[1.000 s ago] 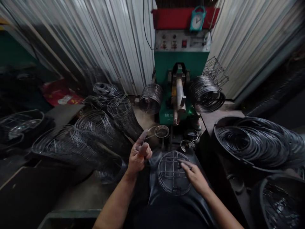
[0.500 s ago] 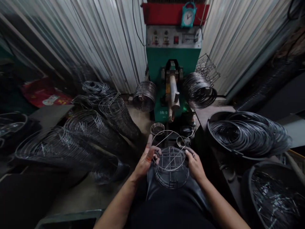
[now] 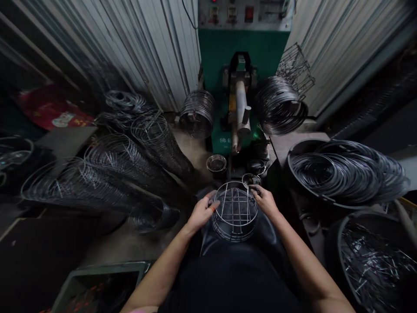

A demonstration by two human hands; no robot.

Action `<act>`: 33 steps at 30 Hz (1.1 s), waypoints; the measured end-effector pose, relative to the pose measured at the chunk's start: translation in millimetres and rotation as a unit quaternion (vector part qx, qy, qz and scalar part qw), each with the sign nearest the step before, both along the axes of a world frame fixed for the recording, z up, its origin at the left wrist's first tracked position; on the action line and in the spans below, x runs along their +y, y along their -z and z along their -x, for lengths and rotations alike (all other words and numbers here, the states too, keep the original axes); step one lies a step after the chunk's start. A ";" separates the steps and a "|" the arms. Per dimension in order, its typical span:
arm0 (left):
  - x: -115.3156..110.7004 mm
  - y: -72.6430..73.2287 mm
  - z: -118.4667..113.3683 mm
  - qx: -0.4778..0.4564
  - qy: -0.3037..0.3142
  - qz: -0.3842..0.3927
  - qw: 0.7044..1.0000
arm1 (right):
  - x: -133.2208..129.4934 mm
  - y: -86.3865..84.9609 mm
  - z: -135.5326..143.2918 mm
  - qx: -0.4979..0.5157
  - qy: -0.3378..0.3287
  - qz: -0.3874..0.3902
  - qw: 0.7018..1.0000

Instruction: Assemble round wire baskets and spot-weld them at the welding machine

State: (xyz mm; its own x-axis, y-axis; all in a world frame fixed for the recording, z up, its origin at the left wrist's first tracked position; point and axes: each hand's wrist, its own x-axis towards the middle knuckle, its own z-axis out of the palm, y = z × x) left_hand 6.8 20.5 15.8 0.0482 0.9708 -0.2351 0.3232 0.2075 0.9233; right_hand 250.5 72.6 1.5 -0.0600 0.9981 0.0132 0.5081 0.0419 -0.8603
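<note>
A round wire rack [image 3: 236, 208] with a grid of crossing wires lies over my lap, a ring on top and more rings stacked beneath. My left hand [image 3: 203, 211] is closed on the left side of its rim, an orange band round one finger. At the upper right of the rim my right hand [image 3: 263, 200] pinches the wire between thumb and fingers. Beyond the rack stands a green machine [image 3: 243, 41] with a thick metal arm [image 3: 241, 104] pointing down toward me.
Wire coils [image 3: 197, 115] hang left and right of the machine. Tall stacks of wire rings [image 3: 114, 161] stand at the left. On the right are a tray of rings [image 3: 325, 198] and a tub of short wires [image 3: 343, 261]. A green crate [image 3: 76, 273] is at lower left.
The tilted ring with its cross wires has come down level onto the stack. Both hands have lowered with it, and my left fingers have closed in. The view has tipped downward.
</note>
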 end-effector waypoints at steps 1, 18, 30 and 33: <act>-3.3 2.6 -0.4 0.020 0.004 0.000 1.000 | -0.7 2.3 -0.8 0.006 -0.006 0.005 1.000; -11.5 14.1 -3.0 0.063 0.060 0.010 0.996 | 1.9 12.4 -5.2 0.021 -0.010 0.030 0.999; -29.3 25.8 1.1 0.043 0.053 -0.005 0.998 | -23.3 -1.2 -28.3 0.133 -0.021 0.106 0.985; -31.7 36.5 0.1 0.070 0.064 -0.016 0.995 | -31.2 4.8 -33.6 0.154 -0.042 0.106 0.982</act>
